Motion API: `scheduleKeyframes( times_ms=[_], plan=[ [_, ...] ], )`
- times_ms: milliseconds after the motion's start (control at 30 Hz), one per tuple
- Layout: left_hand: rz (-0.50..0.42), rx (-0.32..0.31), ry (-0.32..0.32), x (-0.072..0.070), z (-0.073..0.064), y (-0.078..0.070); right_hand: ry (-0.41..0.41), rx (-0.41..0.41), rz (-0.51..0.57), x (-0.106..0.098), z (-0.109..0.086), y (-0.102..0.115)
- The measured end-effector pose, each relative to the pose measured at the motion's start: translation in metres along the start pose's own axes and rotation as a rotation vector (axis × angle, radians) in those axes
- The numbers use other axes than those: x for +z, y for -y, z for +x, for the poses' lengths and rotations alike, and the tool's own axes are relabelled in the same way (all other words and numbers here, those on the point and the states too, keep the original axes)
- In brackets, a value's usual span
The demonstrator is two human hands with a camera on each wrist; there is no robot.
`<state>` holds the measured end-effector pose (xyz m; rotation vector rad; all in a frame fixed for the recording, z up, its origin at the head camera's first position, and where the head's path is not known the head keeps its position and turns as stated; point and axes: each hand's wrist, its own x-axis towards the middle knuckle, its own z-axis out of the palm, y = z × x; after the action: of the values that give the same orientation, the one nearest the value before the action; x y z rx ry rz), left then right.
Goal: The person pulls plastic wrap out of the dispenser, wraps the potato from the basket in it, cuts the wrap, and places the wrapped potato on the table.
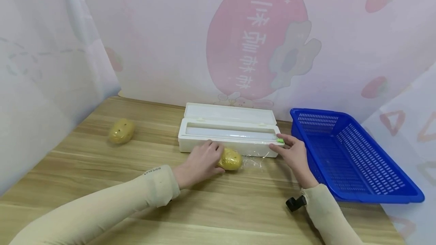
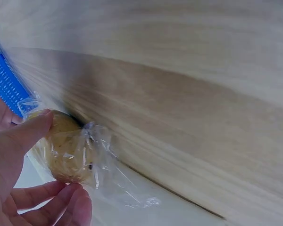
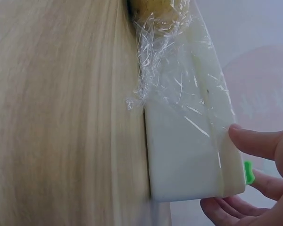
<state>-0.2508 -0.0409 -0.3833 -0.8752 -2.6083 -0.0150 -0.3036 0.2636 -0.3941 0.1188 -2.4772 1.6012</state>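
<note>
My left hand (image 1: pixel 201 163) grips a yellow potato (image 1: pixel 231 160) just in front of a white cling film dispenser (image 1: pixel 190 146). Thumb and fingertips press on both sides of the potato in the left wrist view. Clear cling film (image 2: pixel 101 146) covers the potato and bunches loosely at its side. The dispenser's lid (image 1: pixel 231 113) stands open, showing the film roll (image 1: pixel 231 133) inside. At the dispenser's right end, my right hand (image 1: pixel 294 154) holds the corner between thumb and fingers, beside a small green slider (image 1: pixel 280 140). Crinkled film also lies across the dispenser's front in the right wrist view.
A second potato (image 1: pixel 122 131) with a shiny surface lies at the back left of the wooden table (image 1: pixel 218 214). To the right sits a blue plastic basket (image 1: pixel 368 196), close to my right forearm. Printed curtains (image 1: pixel 153 41) hang behind and at both sides.
</note>
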Motion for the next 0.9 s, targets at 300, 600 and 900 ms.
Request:
scheduleKeyframes(
  times_ms=[300, 600, 900],
  plan=[
    [0.027, -0.038, 0.015, -0.007, 0.000, -0.008, -0.027, -0.015, 0.006, 0.000, 0.002, -0.004],
    [0.016, -0.033, -0.016, -0.018, 0.009, -0.017, -0.017, -0.024, 0.022, 0.000, 0.004, -0.007],
    [-0.216, 0.011, 0.020, -0.033, 0.058, -0.039, -0.010, 0.028, 0.106, 0.001, 0.004, -0.007]
  ],
)
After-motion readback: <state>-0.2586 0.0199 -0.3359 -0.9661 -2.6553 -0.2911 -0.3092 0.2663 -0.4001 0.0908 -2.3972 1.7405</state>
